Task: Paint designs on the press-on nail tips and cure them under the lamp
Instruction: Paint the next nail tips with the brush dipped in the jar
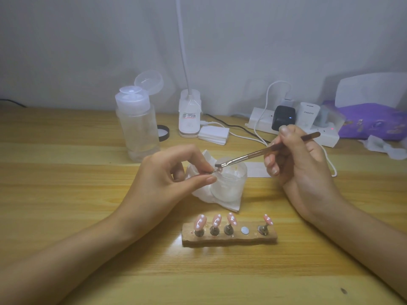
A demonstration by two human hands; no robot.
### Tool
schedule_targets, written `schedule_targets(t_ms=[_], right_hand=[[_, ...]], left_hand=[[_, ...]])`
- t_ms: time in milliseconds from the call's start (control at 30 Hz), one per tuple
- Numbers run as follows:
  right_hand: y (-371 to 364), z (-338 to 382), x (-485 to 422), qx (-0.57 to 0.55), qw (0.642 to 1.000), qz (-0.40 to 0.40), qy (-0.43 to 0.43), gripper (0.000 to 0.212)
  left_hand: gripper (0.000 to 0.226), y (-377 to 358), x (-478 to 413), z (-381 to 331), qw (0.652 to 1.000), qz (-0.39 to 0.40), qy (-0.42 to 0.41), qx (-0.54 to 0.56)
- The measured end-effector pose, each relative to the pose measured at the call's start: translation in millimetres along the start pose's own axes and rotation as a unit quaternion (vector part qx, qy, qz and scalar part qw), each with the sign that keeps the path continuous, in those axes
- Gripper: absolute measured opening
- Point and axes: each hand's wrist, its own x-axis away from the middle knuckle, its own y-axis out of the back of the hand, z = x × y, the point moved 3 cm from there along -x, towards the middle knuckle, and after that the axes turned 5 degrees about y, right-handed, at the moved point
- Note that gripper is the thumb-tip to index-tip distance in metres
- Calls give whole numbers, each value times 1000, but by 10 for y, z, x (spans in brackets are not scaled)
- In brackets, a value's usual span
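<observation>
One brush [253,153], bristles down-left toward nail tip [217,170]

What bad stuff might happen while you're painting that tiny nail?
1. The nail tip is only pinched between the fingers of the left hand above the jar; it might slip and drop.
2. The right hand, holding the brush, has its wrist close beside the painted tips on the wooden stand; a careless move might smudge or knock them.
</observation>
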Motion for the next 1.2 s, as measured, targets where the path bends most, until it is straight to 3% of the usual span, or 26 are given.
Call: schedule_targets(t_ms=[467,1200], right_hand=[[33,-14,-9,0,999,-36,-10,31],[20,-10,-1,10,1000,-7,11,31]], left_hand=[[10,2,2,7,1000,-1,7,2],[11,-2,13,-32,1000,1,18,7]])
